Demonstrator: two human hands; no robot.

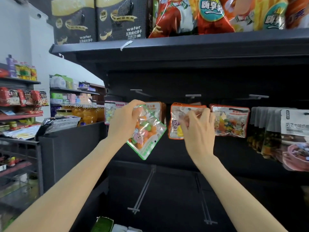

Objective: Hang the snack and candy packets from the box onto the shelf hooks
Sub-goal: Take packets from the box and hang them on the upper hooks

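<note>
My left hand [124, 120] grips the top corner of a green-edged clear candy packet [147, 136], which hangs tilted in front of the dark shelf. My right hand [199, 126] has its fingers curled on the front of an orange-edged candy packet [174, 129] that hangs on a hook in the middle row. Behind the green packet hang more orange-edged packets [155, 108]. To the right hangs a red-edged jelly bean packet [232, 122]. Bare grey hooks [143, 186] stick out of the lower back panel.
Grey and white snack bags [284, 128] hang at the far right. A pink-edged packet [109, 113] hangs at the left end. Wafer boxes [117, 19] and chip bags [217, 14] stand on the top shelf. Green packets [103, 224] show at the bottom edge. Other store shelves [20, 104] are at left.
</note>
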